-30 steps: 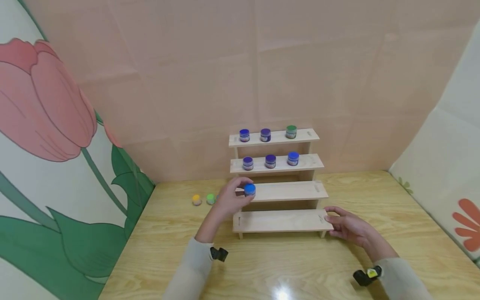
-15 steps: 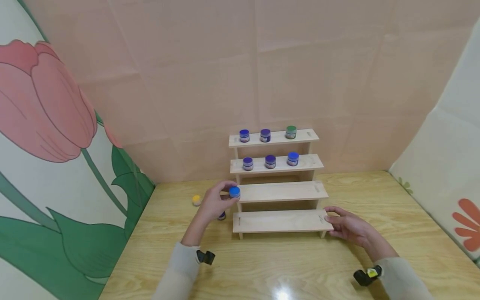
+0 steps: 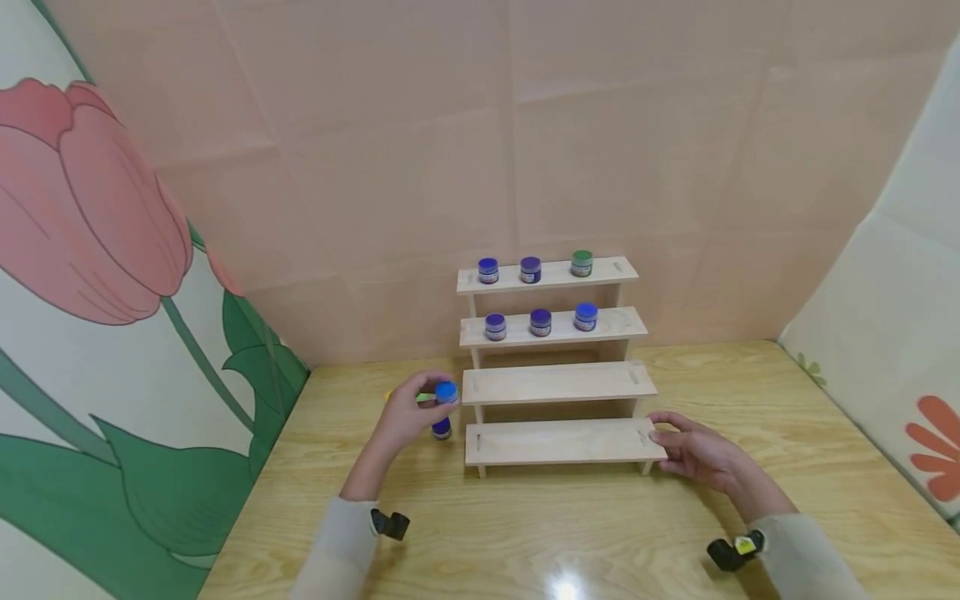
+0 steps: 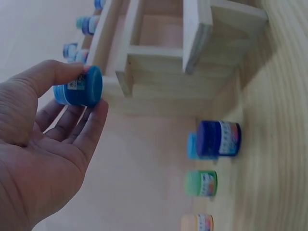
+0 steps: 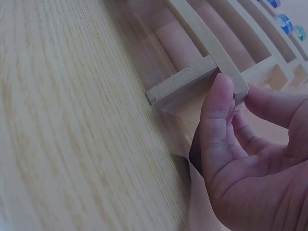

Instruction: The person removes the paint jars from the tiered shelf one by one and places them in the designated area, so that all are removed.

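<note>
Between thumb and fingers, my left hand [image 3: 407, 414] pinches a small blue-lidded paint jar [image 3: 446, 392], held above the table just left of the wooden tiered shelf [image 3: 558, 383]. The left wrist view shows the jar [image 4: 81, 87] tipped in that view, its label facing the camera. My right hand [image 3: 701, 451] grips the right end of the lowest step, thumb on one face and fingers on the other in the right wrist view. Below the left hand stands a dark blue jar [image 4: 219, 138], partly hiding a light blue jar [image 4: 192, 145].
A green jar [image 4: 202, 183] and a yellow jar [image 4: 198, 223] stand on the table left of the shelf, mostly behind the left hand in the head view. Several jars, including a green-lidded jar [image 3: 582, 263], sit on the upper two steps. The lower two steps are bare.
My left hand has moved left, carrying the blue-lidded jar away from the third step to beside the shelf. The dark blue jar on the table has come into sight. My right hand stays put.
</note>
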Demonstrator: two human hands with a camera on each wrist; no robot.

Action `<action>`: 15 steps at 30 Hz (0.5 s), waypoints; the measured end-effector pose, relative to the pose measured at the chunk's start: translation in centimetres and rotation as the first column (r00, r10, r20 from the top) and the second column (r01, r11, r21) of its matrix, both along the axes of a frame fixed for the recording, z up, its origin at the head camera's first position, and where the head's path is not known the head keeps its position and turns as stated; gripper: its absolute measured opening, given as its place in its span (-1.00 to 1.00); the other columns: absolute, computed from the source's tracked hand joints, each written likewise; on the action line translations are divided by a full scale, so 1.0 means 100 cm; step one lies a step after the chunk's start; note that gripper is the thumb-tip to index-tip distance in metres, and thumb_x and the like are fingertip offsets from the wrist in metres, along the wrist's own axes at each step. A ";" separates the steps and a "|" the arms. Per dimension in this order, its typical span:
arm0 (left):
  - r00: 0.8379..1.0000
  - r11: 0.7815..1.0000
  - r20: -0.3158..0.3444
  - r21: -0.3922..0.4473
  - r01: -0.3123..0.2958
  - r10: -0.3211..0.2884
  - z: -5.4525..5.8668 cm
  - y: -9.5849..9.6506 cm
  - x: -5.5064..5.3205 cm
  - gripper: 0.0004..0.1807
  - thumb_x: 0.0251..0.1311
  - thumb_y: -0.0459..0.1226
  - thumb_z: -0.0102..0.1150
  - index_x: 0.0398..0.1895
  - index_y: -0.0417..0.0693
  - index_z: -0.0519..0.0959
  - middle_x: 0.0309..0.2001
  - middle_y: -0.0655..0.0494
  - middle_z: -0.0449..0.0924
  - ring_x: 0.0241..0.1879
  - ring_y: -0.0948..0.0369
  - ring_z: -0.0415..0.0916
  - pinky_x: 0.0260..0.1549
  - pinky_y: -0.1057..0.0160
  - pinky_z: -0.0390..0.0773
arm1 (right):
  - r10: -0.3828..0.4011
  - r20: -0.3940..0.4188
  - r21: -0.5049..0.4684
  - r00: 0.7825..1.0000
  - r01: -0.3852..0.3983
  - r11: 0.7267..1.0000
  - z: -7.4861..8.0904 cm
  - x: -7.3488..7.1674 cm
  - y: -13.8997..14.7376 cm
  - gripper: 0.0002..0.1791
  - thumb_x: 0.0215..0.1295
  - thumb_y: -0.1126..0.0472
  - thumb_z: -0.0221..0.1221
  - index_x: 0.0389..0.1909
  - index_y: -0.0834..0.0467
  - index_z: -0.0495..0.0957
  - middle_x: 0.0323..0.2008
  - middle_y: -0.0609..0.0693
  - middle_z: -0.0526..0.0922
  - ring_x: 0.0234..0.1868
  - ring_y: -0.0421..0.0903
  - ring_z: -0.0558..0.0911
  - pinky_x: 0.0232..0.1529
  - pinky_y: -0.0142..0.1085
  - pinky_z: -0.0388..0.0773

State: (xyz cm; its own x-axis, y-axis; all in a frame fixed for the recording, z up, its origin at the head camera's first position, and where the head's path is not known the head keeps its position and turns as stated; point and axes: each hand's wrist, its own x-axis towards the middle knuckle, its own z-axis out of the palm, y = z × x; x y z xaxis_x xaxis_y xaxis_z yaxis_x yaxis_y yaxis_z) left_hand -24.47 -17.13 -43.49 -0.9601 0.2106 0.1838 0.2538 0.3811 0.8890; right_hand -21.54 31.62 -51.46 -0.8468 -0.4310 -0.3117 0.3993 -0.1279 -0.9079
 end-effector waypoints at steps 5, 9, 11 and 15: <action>1.000 1.000 0.022 0.023 -0.011 0.010 -0.006 -0.011 0.002 -0.53 0.17 -0.33 0.45 0.16 -0.06 0.59 0.11 0.00 0.59 0.14 0.03 0.52 0.11 0.08 0.66 | -0.019 0.013 0.019 1.000 0.018 1.000 0.001 0.000 -0.001 -0.75 0.55 0.26 0.05 0.06 -0.17 0.46 -0.17 -0.11 0.71 -0.20 -0.20 0.69 -0.18 -0.34 0.71; 0.999 0.999 0.047 0.048 -0.024 0.022 -0.010 -0.018 0.003 -0.55 0.17 -0.34 0.45 0.14 -0.07 0.59 0.13 -0.04 0.58 0.14 0.02 0.51 0.11 0.06 0.65 | -0.017 0.011 0.020 1.000 0.016 1.000 0.000 0.000 -0.001 -0.75 0.55 0.26 0.04 0.06 -0.16 0.46 -0.17 -0.11 0.71 -0.20 -0.21 0.69 -0.18 -0.34 0.71; 0.998 0.998 0.054 0.054 -0.029 0.026 -0.013 -0.021 0.002 -0.55 0.17 -0.35 0.45 0.14 -0.08 0.59 0.11 -0.05 0.59 0.13 0.01 0.51 0.11 0.04 0.65 | -0.017 0.011 0.018 1.000 0.017 1.000 0.000 0.000 -0.001 -0.75 0.55 0.26 0.04 0.06 -0.17 0.46 -0.17 -0.11 0.71 -0.19 -0.21 0.69 -0.18 -0.34 0.71; 0.998 0.998 0.061 0.048 -0.034 0.031 -0.018 -0.026 0.000 -0.53 0.17 -0.34 0.45 0.16 -0.13 0.58 0.10 -0.05 0.59 0.12 0.02 0.51 0.10 0.03 0.66 | -0.021 0.011 0.011 1.000 0.021 1.000 0.000 0.000 0.000 -0.75 0.55 0.26 0.05 0.06 -0.18 0.47 -0.16 -0.11 0.71 -0.19 -0.20 0.69 -0.18 -0.34 0.71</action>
State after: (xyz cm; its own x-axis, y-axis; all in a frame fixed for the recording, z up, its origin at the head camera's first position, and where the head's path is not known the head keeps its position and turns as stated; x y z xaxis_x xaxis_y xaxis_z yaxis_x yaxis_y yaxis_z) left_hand -24.43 -19.75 -45.25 -0.9758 0.1716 0.1353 0.1880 0.3438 0.9200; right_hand -21.55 31.64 -51.51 -0.8524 -0.4092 -0.3255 0.4063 -0.1264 -0.9050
